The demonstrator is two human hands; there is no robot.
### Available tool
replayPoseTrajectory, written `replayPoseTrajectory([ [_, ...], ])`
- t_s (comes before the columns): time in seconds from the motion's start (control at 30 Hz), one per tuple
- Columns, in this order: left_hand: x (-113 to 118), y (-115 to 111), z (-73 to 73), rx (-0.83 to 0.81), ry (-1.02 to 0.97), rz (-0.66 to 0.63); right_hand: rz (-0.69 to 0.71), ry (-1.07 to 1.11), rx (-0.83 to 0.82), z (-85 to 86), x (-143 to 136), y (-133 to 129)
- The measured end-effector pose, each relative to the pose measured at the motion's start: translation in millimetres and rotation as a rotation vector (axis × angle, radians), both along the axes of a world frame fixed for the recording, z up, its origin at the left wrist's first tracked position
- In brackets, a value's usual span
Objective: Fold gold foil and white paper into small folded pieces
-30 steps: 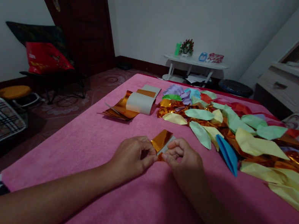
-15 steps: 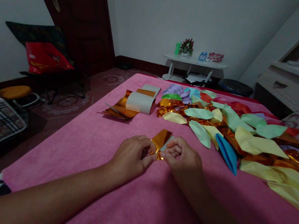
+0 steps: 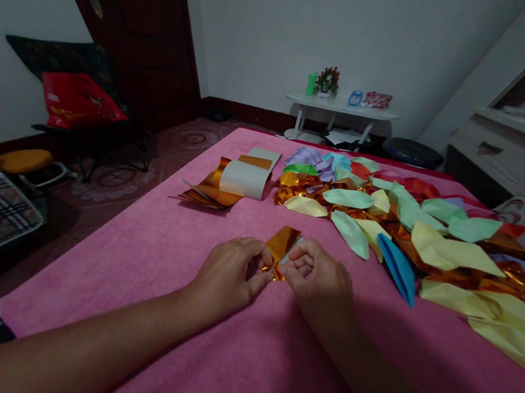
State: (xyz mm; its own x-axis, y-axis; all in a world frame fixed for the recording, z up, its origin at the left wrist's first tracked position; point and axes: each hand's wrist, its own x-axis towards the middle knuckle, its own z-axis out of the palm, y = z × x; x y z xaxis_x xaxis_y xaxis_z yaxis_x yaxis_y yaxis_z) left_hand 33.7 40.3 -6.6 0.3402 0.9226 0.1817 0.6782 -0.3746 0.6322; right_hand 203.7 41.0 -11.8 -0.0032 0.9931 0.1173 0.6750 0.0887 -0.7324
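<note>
A small strip of shiny gold paper point(image 3: 283, 242) with a grey back is held between both hands above the pink cloth point(image 3: 153, 265). My left hand point(image 3: 234, 269) pinches its lower left side with thumb and forefinger. On the right side, my right hand point(image 3: 322, 278) is closed on the same strip, its fingers curled. The paper's near end looks creased and crumpled between the fingertips. Beyond my left hand lies a stack of gold and grey paper sheets point(image 3: 245, 180), some of them curled.
Folded paper pieces in several colours, such as a blue one point(image 3: 396, 269) and yellow ones point(image 3: 499, 323), cover the table's right side. A white side table point(image 3: 342, 107) stands beyond. A red bag point(image 3: 81, 100) rests on a chair at the left.
The right fingers have closed in slightly toward the left on the gold paper, and less of its grey back shows. The left hand is almost unchanged. The whole view has shifted very slightly.
</note>
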Motion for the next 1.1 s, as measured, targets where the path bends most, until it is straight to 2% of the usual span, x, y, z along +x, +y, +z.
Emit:
replayPoseTrajectory([
  [0.53,1.9,1.5,0.4,0.045,0.036,0.018,-0.011,-0.211,0.020,10.6,-3.6,-1.2],
  [0.7,1.1,0.6,0.6,0.068,0.050,-0.007,0.005,-0.200,0.013,9.6,-4.6,-2.0],
  [0.9,-1.0,2.0,-1.1,0.065,0.102,-0.054,0.027,-0.212,0.101,6.5,-4.6,-1.1],
  [1.1,-2.2,5.2,-2.1,0.060,0.107,-0.061,0.029,-0.090,0.106,-1.7,5.8,7.4],
])
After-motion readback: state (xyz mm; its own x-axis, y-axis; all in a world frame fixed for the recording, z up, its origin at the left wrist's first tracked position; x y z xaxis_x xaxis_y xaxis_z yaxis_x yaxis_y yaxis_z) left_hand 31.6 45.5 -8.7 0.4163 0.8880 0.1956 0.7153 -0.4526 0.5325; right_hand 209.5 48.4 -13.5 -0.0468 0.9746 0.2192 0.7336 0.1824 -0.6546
